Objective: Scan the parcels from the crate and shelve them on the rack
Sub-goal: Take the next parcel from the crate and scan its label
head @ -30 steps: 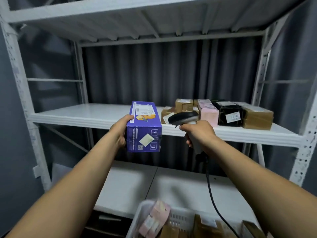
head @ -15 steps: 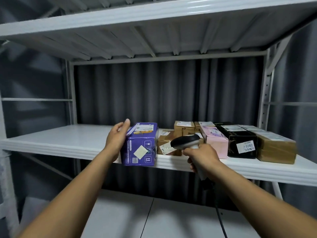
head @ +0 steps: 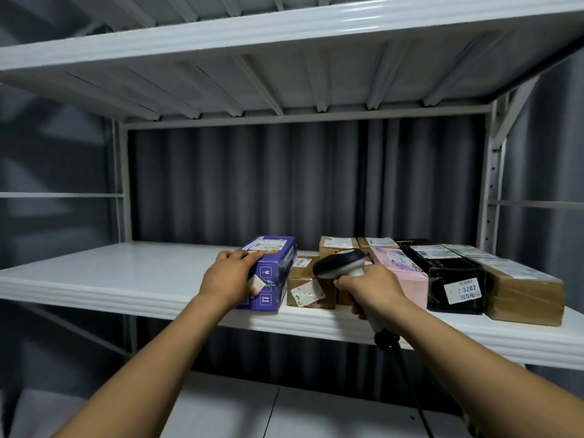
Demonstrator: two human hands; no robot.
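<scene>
A purple parcel with a white label on top lies on the white middle shelf of the rack, beside a small brown box. My left hand rests on the purple parcel's near left corner, fingers laid over its top edge. My right hand grips the handle of a black and white barcode scanner, held in front of the row of parcels. The crate is out of view.
To the right on the same shelf lie more brown boxes, a pink parcel, a black parcel and a long brown parcel. The scanner cable hangs down. An upper shelf sits overhead and a lower shelf below.
My left hand carried the purple parcel up from in front of the rack and set it on the middle shelf beside the brown boxes. My view rose, and the crate dropped out of sight.
</scene>
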